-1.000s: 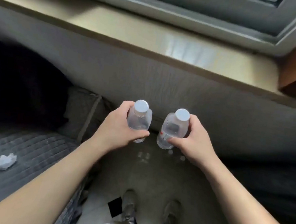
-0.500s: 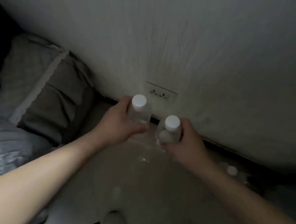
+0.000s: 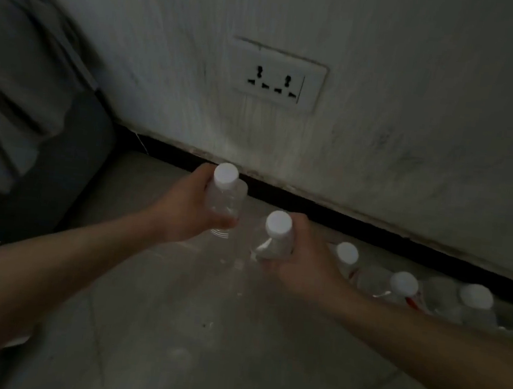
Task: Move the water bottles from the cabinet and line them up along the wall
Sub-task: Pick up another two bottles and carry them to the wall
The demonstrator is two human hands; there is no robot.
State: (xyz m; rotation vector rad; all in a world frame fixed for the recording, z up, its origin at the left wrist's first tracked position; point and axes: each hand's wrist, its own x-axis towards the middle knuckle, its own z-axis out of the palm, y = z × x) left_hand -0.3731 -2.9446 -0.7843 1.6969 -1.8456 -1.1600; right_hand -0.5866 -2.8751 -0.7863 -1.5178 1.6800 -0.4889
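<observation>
Bare wall (image 3: 398,130) and pale floor (image 3: 203,331) in a dim room, where water bottles are being lined up.
Within a second the view has dropped from window sill to floor level. Left hand (image 3: 183,212) clasps the left bottle (image 3: 227,202), right hand (image 3: 304,269) the right bottle (image 3: 276,239), both upright, low near the dark skirting (image 3: 387,230); three standing bottles (image 3: 404,284) wait just to the right. Set-down looks imminent.
</observation>
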